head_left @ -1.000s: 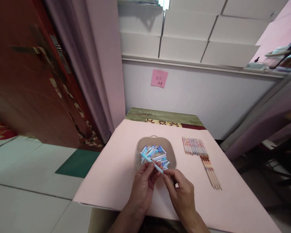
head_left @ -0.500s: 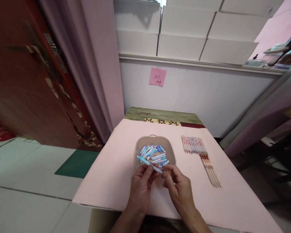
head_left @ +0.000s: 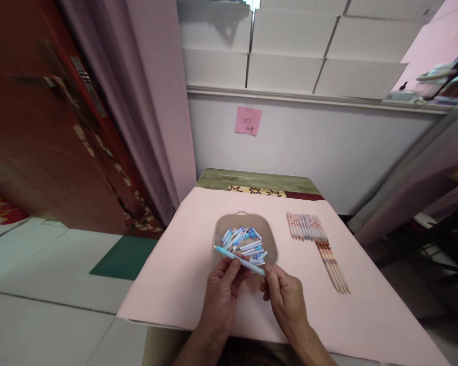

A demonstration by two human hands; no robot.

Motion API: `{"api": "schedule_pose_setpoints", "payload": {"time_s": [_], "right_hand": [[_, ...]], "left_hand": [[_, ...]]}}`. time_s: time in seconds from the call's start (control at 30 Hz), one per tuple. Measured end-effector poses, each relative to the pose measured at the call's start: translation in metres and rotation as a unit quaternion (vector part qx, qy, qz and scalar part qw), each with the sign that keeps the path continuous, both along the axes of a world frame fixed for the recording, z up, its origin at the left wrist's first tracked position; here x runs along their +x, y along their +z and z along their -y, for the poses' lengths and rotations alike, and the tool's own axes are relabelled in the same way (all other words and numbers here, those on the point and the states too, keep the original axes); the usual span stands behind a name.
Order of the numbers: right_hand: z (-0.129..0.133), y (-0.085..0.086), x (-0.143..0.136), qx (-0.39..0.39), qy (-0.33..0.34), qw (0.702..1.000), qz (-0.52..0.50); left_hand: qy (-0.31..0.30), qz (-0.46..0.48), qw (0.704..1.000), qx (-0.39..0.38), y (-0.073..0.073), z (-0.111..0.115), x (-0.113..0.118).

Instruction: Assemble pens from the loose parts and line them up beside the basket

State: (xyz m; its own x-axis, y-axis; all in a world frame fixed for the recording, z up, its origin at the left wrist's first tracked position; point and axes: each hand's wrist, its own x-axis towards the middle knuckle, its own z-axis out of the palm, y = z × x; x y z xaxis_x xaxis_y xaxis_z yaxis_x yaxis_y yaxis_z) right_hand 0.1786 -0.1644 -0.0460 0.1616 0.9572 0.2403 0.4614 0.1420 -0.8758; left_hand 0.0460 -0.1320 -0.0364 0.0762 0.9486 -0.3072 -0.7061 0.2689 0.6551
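A light blue pen point(head_left: 248, 263) slants across the front of a beige basket point(head_left: 218, 229), held up off the table. My left hand point(head_left: 223, 287) pinches it around its middle between thumb and fingers. At the pen's lower right end, the fingers of my right hand point(head_left: 284, 292) are closed on the tip; what exactly lies under those fingertips is hidden. Inside the basket lie several loose blue and white pen parts point(head_left: 236, 238). To the right, a row of assembled pens point(head_left: 306, 227) lies side by side, with several beige pens point(head_left: 333, 269) nearer me.
The table point(head_left: 168, 264) wears a pale pink cover, with a green patterned strip point(head_left: 252, 179) at its far edge. A white wall with a pink note point(head_left: 248, 121) stands behind. A red-brown door point(head_left: 61, 152) and purple curtain point(head_left: 152, 101) are on the left.
My right hand has shifted slightly right and curled more tightly at the pen's end, and more of the pen's lower barrel shows between my hands. My left hand has barely moved.
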Motion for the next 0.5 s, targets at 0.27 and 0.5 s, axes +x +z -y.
{"api": "schedule_pose_setpoints", "payload": {"time_s": [0.27,0.5], "right_hand": [[0.0012,0.0046,-0.0046,0.053,-0.006,0.998,0.022],[0.0036,0.0019,-0.004,0.018,0.017,0.999,-0.023]], "left_hand": [[0.022,0.006,1.0,-0.009,-0.0028,-0.0015,0.0002],[-0.013,-0.016,0.999,0.037,-0.001,0.0043,0.0043]]}}
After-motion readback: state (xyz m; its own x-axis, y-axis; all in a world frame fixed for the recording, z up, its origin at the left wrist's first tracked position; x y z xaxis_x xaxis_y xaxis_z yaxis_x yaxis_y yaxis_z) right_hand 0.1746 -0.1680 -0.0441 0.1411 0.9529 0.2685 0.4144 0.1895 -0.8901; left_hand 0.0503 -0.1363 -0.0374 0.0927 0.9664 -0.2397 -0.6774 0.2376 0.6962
